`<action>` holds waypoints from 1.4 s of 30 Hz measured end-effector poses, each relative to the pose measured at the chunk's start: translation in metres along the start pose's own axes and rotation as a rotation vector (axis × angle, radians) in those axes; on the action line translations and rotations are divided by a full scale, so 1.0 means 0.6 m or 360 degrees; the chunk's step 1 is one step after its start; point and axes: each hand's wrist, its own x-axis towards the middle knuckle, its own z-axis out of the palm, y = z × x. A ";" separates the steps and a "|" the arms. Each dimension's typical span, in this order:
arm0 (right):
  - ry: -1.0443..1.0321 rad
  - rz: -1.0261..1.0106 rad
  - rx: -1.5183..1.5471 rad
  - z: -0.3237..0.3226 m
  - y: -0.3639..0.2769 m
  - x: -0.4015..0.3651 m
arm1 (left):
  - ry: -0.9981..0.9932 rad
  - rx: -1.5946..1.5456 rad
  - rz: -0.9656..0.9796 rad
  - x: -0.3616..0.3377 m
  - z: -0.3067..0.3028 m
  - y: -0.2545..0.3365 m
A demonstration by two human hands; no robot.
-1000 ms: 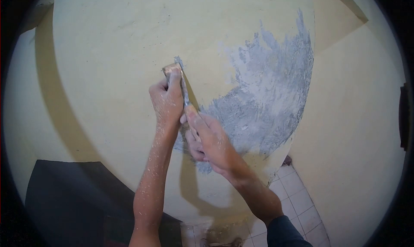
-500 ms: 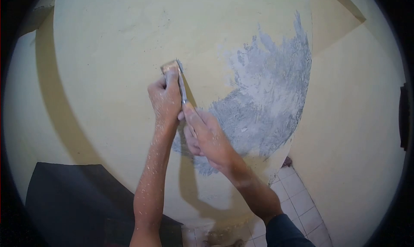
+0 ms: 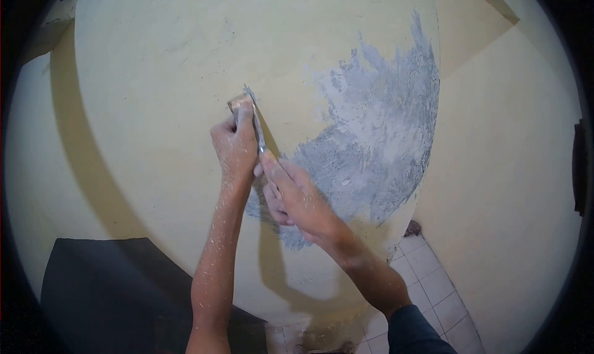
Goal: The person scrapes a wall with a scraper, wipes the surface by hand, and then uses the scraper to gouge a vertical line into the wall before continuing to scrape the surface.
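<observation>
My right hand (image 3: 297, 196) is closed around the handle of a scraper, its narrow metal blade (image 3: 258, 130) pointing up along the wall. Beside the blade, my left hand (image 3: 235, 145) is closed, thumb up, on a tan flat-ended piece (image 3: 237, 100) whose kind I cannot make out. Both hands are close together, with the left one higher. At the blade's upper end a small grey mark (image 3: 247, 89) shows on the pale yellow wall (image 3: 167, 119). White flecks cover my left forearm. The scraper's handle is mostly hidden in my right hand.
A large rough grey patch (image 3: 371, 131) of bared wall spreads to the right of my hands. At lower left stands a dark panel (image 3: 111, 286). Pale floor tiles (image 3: 427, 273) show at lower right, with a small dark object (image 3: 413, 228) by the wall corner.
The blade's upper end and the tan piece sit slightly lower against the wall, and the grey mark now shows above them. The whole view has shifted a little.
</observation>
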 end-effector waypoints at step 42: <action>-0.0084 0.0043 0.0131 -0.004 0.009 0.009 | -0.0019 0.0263 0.0109 0.018 -0.001 0.006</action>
